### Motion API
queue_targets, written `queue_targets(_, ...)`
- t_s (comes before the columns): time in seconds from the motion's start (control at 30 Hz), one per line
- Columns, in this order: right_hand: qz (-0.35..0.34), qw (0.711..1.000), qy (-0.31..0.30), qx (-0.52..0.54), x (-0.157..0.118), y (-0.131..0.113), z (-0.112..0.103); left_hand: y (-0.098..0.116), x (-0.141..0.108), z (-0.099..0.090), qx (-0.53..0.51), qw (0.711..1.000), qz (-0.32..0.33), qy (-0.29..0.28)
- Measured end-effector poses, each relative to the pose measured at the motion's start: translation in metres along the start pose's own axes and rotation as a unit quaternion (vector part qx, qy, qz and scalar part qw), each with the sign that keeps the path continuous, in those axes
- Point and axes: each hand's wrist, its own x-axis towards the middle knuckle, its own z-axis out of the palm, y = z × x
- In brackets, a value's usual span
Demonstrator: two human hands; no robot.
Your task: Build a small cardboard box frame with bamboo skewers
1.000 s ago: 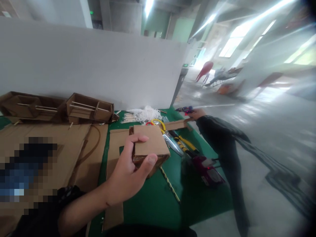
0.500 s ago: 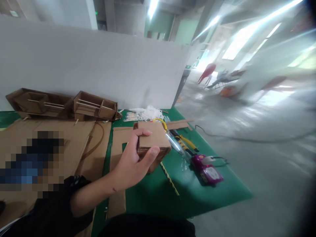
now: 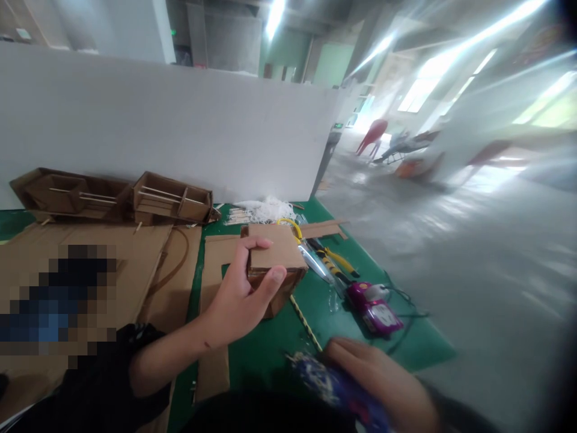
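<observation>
My left hand (image 3: 238, 288) grips a small cardboard box (image 3: 276, 249) over the green table (image 3: 270, 349), its thumb on the near edge and a finger on top. At the lower right, my right hand (image 3: 374, 373) is closed around a blue glue gun-like tool (image 3: 336, 388) with whitish strands at its front; blur hides what exactly it is. Just beyond that hand lies a yellow-and-black striped stick (image 3: 306, 323). A purple device (image 3: 375, 310) with a cable sits to the right.
Cardboard structures (image 3: 171, 198) with thin sticks stand at the back left. Flat cardboard (image 3: 108, 264) covers the left side. Pliers (image 3: 340, 261), a white stringy pile (image 3: 269, 209) and cardboard strips (image 3: 322, 228) lie behind the box. A white partition (image 3: 180, 126) stands behind.
My right hand has come into view at the lower right with the blue object in it. My left hand keeps its grip on the box, and the view has shifted slightly.
</observation>
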Motion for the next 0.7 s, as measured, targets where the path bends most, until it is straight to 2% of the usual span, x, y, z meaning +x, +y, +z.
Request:
queue_targets(0.07,-0.052,0.998,-0.036,0.008,0.018,-0.012,0.015,0.0,0.001,0.0,0.002,1.0,0.004,0.003)
queue_targets(0.13,-0.06,0.997,-0.045,-0.003,0.03,-0.024,0.026,-0.001,0.001,0.0,0.0,1.0,0.008,0.006)
queue_targets(0.33,-0.001,0.999,-0.01,-0.035,0.046,-0.038,0.044,-0.002,0.001,0.0,-0.004,1.0,0.006,0.013)
queue_targets(0.5,0.031,0.999,0.02,-0.02,0.045,-0.048,0.048,-0.003,0.001,0.001,-0.007,1.0,0.01,0.013)
queue_targets(0.7,0.12,0.992,0.037,-0.015,0.043,-0.068,0.06,-0.003,0.0,0.002,-0.006,1.0,0.001,0.008)
